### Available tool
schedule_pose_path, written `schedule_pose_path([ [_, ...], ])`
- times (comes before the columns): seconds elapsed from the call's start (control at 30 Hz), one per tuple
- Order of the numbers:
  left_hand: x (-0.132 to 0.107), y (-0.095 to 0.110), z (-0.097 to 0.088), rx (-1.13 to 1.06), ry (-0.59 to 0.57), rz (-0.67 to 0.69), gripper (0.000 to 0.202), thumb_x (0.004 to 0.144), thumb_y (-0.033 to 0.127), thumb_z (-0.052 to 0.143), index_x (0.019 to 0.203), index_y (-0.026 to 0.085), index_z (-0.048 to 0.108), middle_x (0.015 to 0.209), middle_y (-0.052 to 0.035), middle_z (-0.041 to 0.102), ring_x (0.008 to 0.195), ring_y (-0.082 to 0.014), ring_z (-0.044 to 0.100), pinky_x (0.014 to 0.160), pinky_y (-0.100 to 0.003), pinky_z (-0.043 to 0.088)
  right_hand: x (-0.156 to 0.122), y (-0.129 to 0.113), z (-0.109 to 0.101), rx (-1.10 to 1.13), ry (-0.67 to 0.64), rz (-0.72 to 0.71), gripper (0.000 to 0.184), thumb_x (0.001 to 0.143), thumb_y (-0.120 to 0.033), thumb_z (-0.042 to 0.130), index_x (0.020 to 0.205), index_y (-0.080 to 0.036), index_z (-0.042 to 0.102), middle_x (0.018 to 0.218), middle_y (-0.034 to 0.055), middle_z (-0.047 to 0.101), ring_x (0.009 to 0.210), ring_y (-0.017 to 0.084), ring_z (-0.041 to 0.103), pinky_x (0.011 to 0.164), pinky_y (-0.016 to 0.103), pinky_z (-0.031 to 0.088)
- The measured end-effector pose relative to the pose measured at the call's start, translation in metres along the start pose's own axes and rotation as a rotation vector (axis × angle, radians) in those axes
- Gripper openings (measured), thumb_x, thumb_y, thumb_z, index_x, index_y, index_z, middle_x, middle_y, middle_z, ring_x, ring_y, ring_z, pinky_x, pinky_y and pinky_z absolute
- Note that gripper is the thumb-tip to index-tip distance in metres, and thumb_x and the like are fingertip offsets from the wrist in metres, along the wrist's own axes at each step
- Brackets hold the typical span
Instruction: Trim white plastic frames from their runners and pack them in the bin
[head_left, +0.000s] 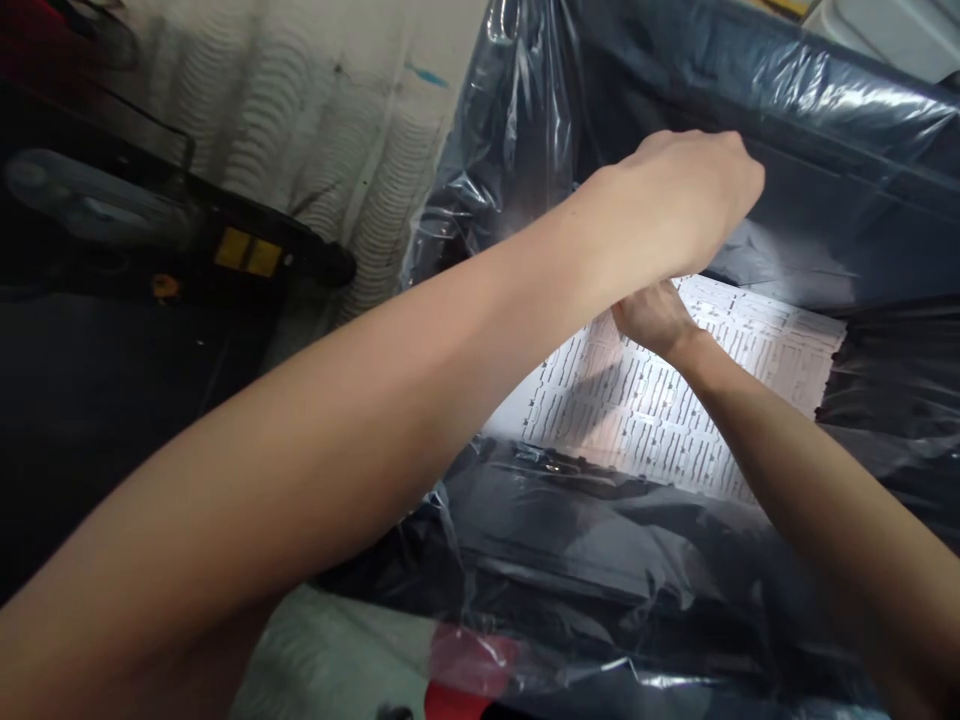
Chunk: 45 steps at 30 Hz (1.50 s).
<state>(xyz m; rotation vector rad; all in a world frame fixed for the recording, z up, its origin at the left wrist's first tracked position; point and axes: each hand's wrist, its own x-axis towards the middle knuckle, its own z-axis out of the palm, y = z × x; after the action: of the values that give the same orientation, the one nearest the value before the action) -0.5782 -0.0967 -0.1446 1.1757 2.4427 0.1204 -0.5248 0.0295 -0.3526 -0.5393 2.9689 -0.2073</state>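
Note:
My left hand reaches across from the left, back of the hand up, over the far part of a plastic-lined bin. Its fingers bend down out of sight, so their grip is hidden. Lower down, my right hand comes in from the right, partly covered by my left forearm. Its fingers are hidden too. Below both hands lies a white patterned sheet or stack with rows of dark slot-like marks. Whether the right hand touches it, I cannot tell.
Clear plastic liner drapes over the walls of the dark bin. At left stands black equipment with a yellow label on the scuffed floor. Something red shows at the bottom edge, and a pale container at top right.

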Motion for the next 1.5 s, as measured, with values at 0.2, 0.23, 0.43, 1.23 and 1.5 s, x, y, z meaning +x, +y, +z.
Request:
schedule_pose_path([
  [0.2, 0.0, -0.002, 0.0, -0.022, 0.021, 0.018, 0.048, 0.088, -0.001, 0.071, 0.135, 0.01, 0.072, 0.14, -0.0177, 0.068, 0.131, -0.0396, 0.066, 0.109, -0.047, 0.055, -0.007, -0.007, 0.0, 0.041, 0.014, -0.001, 0.052, 0.096, -0.011, 0.039, 0.143, -0.006, 0.06, 0.121, 0.0227, 0.069, 0.119, 0.04, 0.061, 0.106, 0.057, 0.046],
  [0.23, -0.001, -0.002, 0.0, -0.024, 0.021, 0.018, 0.047, 0.088, -0.001, 0.071, 0.134, 0.01, 0.072, 0.14, -0.0177, 0.069, 0.13, -0.0396, 0.066, 0.108, -0.047, 0.055, -0.008, -0.008, 0.001, 0.049, 0.019, 0.003, 0.053, 0.095, -0.01, 0.039, 0.145, -0.007, 0.059, 0.123, 0.0225, 0.068, 0.12, 0.04, 0.06, 0.106, 0.058, 0.045],
  [0.43, -0.004, -0.002, 0.001, -0.017, 0.03, 0.018, 0.041, 0.091, 0.003, 0.07, 0.131, 0.01, 0.074, 0.137, -0.0191, 0.07, 0.13, -0.0401, 0.066, 0.109, -0.047, 0.054, -0.008, -0.006, 0.002, 0.024, 0.044, -0.002, 0.056, 0.094, -0.009, 0.042, 0.148, -0.008, 0.056, 0.128, 0.0205, 0.067, 0.123, 0.039, 0.059, 0.109, 0.056, 0.044],
  [1.23, -0.006, -0.003, -0.002, 0.005, -0.001, -0.016, 0.046, 0.09, -0.001, 0.07, 0.134, 0.011, 0.07, 0.138, -0.0152, 0.066, 0.124, -0.0398, 0.068, 0.105, -0.048, 0.057, -0.009, -0.144, -0.002, 0.053, -0.09, -0.083, 0.048, 0.104, -0.001, 0.037, 0.147, 0.001, 0.058, 0.137, 0.025, 0.064, 0.14, 0.039, 0.05, 0.121, 0.057, 0.038],
  [1.5, -0.004, -0.005, 0.003, 0.034, 0.001, 0.005, 0.045, 0.095, 0.008, 0.071, 0.14, 0.009, 0.066, 0.139, -0.0168, 0.063, 0.123, -0.0414, 0.068, 0.101, -0.049, 0.058, -0.02, -0.155, -0.008, 0.036, -0.115, -0.093, 0.047, 0.103, -0.004, 0.038, 0.142, 0.002, 0.063, 0.141, 0.0267, 0.061, 0.141, 0.044, 0.047, 0.119, 0.06, 0.042],
])
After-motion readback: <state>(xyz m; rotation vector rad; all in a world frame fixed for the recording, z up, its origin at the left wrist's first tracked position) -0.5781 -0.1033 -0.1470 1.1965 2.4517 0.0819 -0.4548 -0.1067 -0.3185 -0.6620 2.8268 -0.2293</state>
